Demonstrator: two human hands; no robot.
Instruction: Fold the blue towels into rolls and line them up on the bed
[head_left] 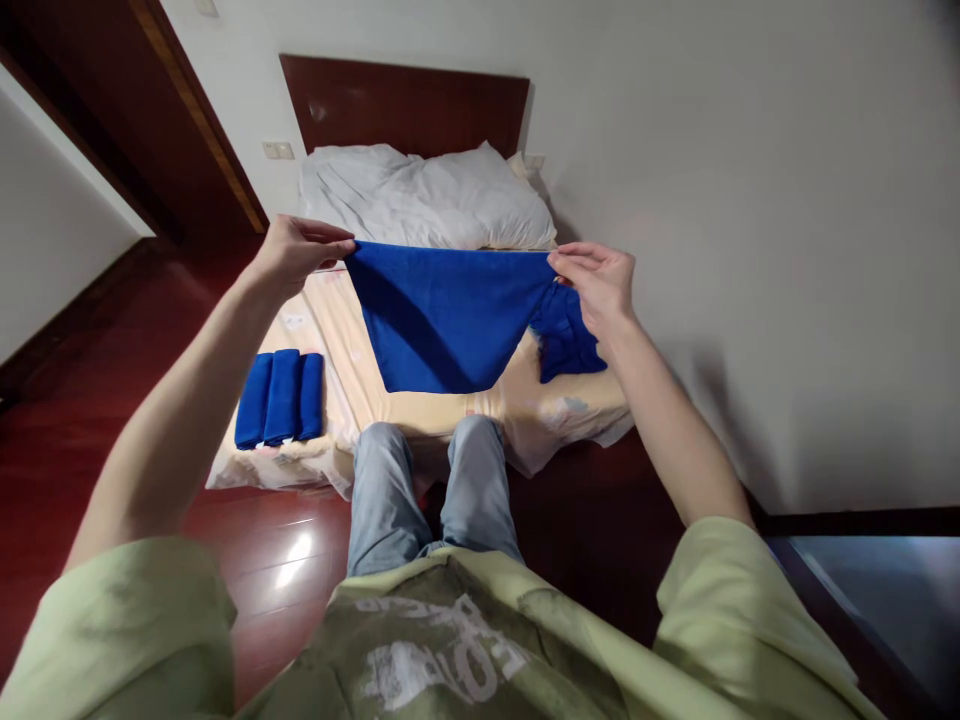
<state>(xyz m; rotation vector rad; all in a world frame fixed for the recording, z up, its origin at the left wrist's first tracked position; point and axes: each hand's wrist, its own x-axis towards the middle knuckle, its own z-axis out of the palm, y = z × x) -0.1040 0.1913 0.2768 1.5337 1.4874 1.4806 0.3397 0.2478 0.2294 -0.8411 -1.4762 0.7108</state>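
You hold a blue towel (442,320) up in the air above the near end of the bed (420,405), stretched between both hands so that its top edge runs nearly level and the rest hangs down in a rough triangle. Your left hand (296,252) pinches the towel's left top corner between thumb and fingertips, and your right hand (596,282) pinches the right top corner the same way, fingers curled toward you. Just below your right hand, on the right side of the bed, lies a loose heap of blue cloth (566,340), partly hidden by the hanging towel. On the left near corner of the bed sit three folded blue towels (280,398) side by side, touching one another, well apart from the one you hold. At the far end of the bed a white pillow (424,195) rests against a dark wooden headboard (405,105). Your legs in grey jeans (420,495) stand against the near edge of the bed, on a dark red floor (90,400).
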